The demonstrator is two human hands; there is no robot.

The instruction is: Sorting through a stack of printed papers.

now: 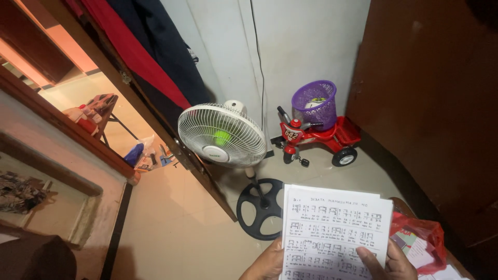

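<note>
I hold a stack of white paper sheets point(332, 228) printed with rows of notation, low in the view at the right of centre. My left hand point(267, 262) grips the stack's lower left edge, fingers behind the paper. On the lower right edge rests my right hand point(386, 262), its thumb lying over the printed face. Both hands are cut off by the bottom of the frame.
A white standing fan point(222, 135) on a black round base point(259, 207) stands on the tiled floor ahead. Behind it is a red toy tricycle point(316, 137) carrying a purple basket point(314, 103). A red plastic bag point(423, 238) lies at right. An open wooden door point(145, 98) stands at left.
</note>
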